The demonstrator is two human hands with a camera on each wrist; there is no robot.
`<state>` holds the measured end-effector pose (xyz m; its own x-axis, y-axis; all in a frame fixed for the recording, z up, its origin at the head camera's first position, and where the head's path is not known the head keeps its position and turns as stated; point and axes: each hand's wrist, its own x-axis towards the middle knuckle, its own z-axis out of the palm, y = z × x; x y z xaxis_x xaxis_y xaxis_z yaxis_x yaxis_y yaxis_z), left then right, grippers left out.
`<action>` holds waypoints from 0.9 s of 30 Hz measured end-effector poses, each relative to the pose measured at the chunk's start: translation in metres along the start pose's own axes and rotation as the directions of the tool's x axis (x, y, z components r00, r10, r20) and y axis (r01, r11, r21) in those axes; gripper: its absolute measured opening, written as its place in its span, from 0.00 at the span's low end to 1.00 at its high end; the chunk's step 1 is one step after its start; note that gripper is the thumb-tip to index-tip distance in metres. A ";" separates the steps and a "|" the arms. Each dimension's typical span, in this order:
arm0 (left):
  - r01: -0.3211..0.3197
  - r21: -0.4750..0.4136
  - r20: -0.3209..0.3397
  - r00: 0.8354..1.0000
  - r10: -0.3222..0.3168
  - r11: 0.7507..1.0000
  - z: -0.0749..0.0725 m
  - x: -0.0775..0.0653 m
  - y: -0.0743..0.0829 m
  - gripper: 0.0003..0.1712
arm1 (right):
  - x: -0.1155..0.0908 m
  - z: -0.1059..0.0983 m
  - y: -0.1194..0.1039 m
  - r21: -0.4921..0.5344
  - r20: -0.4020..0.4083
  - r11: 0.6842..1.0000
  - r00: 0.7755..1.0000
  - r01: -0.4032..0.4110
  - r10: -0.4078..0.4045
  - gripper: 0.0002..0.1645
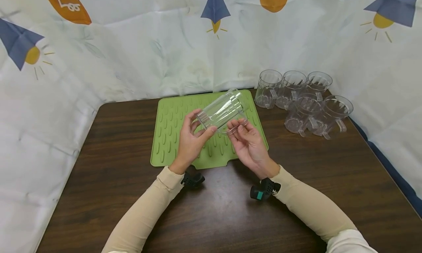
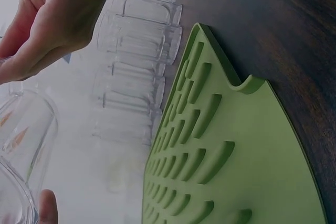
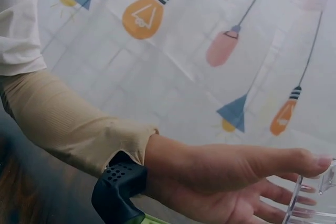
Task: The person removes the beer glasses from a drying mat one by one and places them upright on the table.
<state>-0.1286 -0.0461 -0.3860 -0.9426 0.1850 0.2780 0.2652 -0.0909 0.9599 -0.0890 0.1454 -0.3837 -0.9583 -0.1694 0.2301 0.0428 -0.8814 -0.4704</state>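
Observation:
A clear mug (image 1: pixel 221 112) is held tilted above a green drying mat (image 1: pixel 211 156), its length slanting from lower left to upper right in the head view. My left hand (image 1: pixel 192 137) grips one end of it, thumb on the near side and fingers beyond. On the handle side, my right hand (image 1: pixel 248 145) pinches the handle between thumb and fingers. The left wrist view shows part of the mug (image 2: pixel 31 135) at its left edge, with the right hand (image 2: pixel 63 19) above. In the right wrist view the mug is mostly cut off.
Several clear mugs (image 1: pixel 270 88) stand grouped at the back right of the dark wooden table (image 1: pixel 115 135), beside the mat. A patterned white curtain (image 1: pixel 132 55) hangs behind and along the sides. Both wrists wear black devices (image 1: pixel 192 178).

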 end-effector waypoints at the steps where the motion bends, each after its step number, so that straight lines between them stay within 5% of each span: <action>1: 0.000 0.000 0.003 1.000 0.000 1.000 0.000 0.000 0.001 0.40 | 0.000 0.001 0.000 0.004 0.006 1.000 1.000 -0.001 0.001 0.10; 15: -0.035 -0.030 0.073 0.997 0.037 0.999 -0.001 -0.001 0.007 0.50 | -0.002 0.011 -0.011 0.096 0.100 0.995 0.994 0.023 -0.033 0.13; 23: -0.048 0.145 0.093 0.995 0.035 0.988 -0.006 -0.005 0.005 0.49 | -0.002 0.015 -0.016 0.091 0.118 0.995 0.992 0.038 -0.049 0.12; 27: -0.068 0.264 0.106 0.994 0.042 0.962 -0.013 -0.007 0.002 0.45 | -0.001 0.016 -0.021 0.068 0.120 0.996 0.991 0.053 -0.061 0.11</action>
<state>-0.1242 -0.0605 -0.3863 -0.9040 0.2834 0.3200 0.3732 0.1584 0.9141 -0.0843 0.1570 -0.3610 -0.9184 -0.1666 0.3588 0.0108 -0.9173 -0.3982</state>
